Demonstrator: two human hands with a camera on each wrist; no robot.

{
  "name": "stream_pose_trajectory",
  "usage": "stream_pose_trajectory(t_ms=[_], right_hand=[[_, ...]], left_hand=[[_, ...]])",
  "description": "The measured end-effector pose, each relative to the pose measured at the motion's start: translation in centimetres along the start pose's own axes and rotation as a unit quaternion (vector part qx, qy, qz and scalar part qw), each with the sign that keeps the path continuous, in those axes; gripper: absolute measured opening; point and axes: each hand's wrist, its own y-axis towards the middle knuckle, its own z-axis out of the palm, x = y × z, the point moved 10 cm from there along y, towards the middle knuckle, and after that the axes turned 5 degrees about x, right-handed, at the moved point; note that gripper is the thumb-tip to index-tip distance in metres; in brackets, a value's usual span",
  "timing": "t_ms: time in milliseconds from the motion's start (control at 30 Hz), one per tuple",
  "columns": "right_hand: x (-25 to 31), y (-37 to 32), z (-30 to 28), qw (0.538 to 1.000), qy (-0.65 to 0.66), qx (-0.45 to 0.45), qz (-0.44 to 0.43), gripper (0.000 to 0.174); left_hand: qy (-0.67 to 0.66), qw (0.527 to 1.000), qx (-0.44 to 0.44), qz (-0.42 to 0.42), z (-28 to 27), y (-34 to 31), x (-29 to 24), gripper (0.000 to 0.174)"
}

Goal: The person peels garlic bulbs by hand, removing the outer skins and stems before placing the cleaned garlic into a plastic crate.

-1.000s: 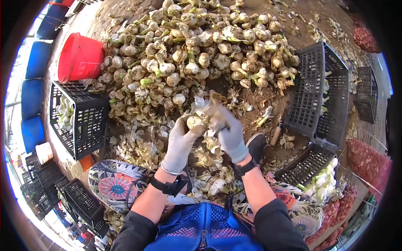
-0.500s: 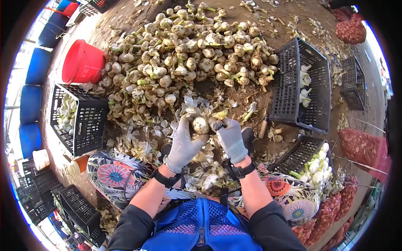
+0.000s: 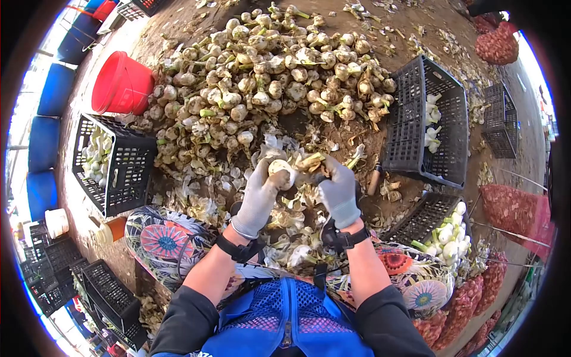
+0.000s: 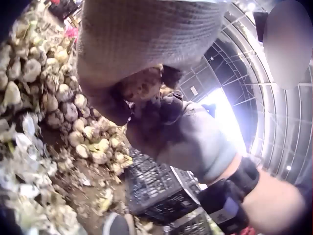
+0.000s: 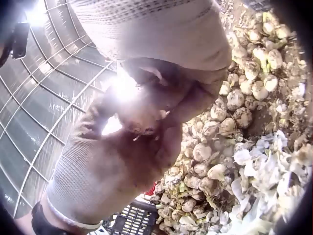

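Holding a garlic bulb up in front of the knees, above the ground and just this side of the big heap of garlic. Clamped round it with the gloved left hand, fingers curled under, thumb over the top. Pinching the stalk on the bulb's right side with the gloved right hand. Hands close together, almost touching, both locked on the same piece. Same story from the left wrist view: garlic bulb dirty and brown-flecked, tucked between the two gloves. Blade in the right hand or not: cannot tell, hidden behind the fingers.

Looks like the stripping step, about midway, with the stalk still on and the outer skin still grubby. Probably calls next for a steady hold on the left and a clean pull or twist on the right, parting stalk from bulb without bruising the cloves.

Moving outward: loose husks piled on the ground by the feet. Wooden-handled tool, by the look of it, lying just right of the right hand. Black crate beyond that, a few pale bulbs inside. Second crate at lower right, loaded with clean white bulbs. Third crate on the left, part filled. Red bucket at the heap's far left, red mesh sacks out at the right edge.
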Motion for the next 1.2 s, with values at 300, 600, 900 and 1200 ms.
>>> stream_pose_trajectory(t_ms=[300, 600, 900, 1200], right_hand=[[-7.3, -0.6, -4.1, 0.967, -0.210, 0.002, 0.144, 0.034], [-0.4, 0.5, 3.0, 0.977, 0.203, 0.009, 0.067, 0.031], [1.8, 0.4, 0.6, 0.990, -0.095, -0.027, -0.100, 0.035], [-3.5, -1.5, 0.3, 0.938, 0.311, 0.052, 0.145, 0.050]], left_hand=[[-0.223, 0.972, 0.049, -0.053, 0.6, -0.2, 0.3, 0.045], [0.006, 1.000, -0.013, -0.009, 0.1, -0.4, -1.5, 0.043], [-0.225, 0.920, 0.165, -0.276, 4.4, -3.1, 3.2, 0.049], [-0.341, 0.899, 0.163, -0.220, 4.4, -2.0, 3.2, 0.044]])
